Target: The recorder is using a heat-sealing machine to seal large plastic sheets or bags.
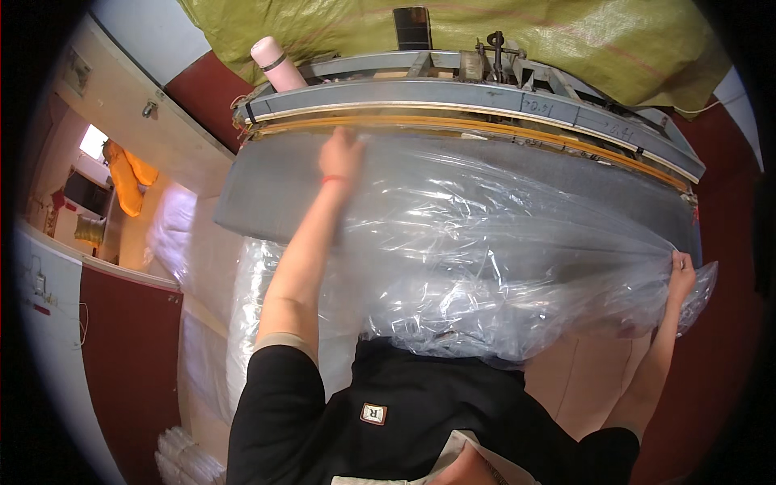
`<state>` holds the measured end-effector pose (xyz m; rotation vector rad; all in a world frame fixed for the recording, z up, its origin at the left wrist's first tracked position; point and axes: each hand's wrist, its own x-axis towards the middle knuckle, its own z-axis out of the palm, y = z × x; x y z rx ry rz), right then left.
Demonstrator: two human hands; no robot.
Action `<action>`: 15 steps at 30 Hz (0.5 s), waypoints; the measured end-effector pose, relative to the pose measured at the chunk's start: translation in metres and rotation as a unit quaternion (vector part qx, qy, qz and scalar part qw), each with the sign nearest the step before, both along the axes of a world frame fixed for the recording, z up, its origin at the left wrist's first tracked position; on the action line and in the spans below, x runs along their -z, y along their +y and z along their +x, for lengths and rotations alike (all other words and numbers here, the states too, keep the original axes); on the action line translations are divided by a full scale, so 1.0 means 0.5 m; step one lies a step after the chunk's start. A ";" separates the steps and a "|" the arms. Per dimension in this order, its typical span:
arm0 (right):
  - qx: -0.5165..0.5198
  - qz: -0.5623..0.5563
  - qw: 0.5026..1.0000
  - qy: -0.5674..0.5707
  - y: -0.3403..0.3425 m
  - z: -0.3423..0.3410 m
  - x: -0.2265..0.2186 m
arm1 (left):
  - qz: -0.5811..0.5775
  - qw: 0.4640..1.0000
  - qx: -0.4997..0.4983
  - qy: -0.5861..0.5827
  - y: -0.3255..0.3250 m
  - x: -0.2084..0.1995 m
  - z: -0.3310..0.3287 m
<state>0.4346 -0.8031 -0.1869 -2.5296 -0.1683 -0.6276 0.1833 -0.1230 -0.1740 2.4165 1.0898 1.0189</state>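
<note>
A wide sheet of clear plastic film (453, 234) is spread over a grey flat work surface (267, 190) and drapes over its near edge against my body. At the film's far left corner, just short of the orange strips, my left hand (343, 153) is closed on the edge; it is slightly blurred. My right hand (681, 275) pinches the film at the right end of the surface, pulling creases across it. Some film bunches up beyond that hand. Along the far side runs a long grey metal bar (388, 95) with orange strips (453, 123) below it.
A pink bottle (279, 63) and a dark phone (412, 28) are at the back. A metal clamp (496, 56) stands on the frame by the yellow-green sheet (566, 36). More clear film (252, 299) hangs at left, near an open door (153, 105). Folded plastic (187, 457) lies lower left.
</note>
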 end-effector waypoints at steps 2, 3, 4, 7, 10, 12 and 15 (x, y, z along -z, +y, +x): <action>-0.002 0.009 1.000 -0.001 -0.003 0.002 0.002 | 0.014 1.000 -0.008 0.007 0.000 0.003 0.000; -0.011 0.030 0.999 -0.007 -0.009 0.005 0.005 | 0.028 0.999 -0.016 0.016 -0.001 0.002 0.001; -0.021 0.051 0.998 -0.013 -0.016 0.010 0.008 | 0.027 0.999 -0.015 0.014 -0.001 0.002 0.001; -0.029 0.108 0.994 -0.003 -0.040 0.037 0.019 | 0.000 0.999 0.020 0.049 0.009 0.001 -0.002; 0.007 0.207 0.978 0.009 -0.029 0.071 0.033 | 0.059 0.994 0.070 0.065 0.054 0.029 -0.004; 0.009 0.450 0.889 0.081 -0.001 0.121 0.047 | -0.074 0.977 0.117 -0.164 0.089 0.047 -0.001; 0.019 0.411 0.909 0.065 0.066 0.179 0.058 | -0.249 0.902 0.069 -0.345 0.099 0.052 0.019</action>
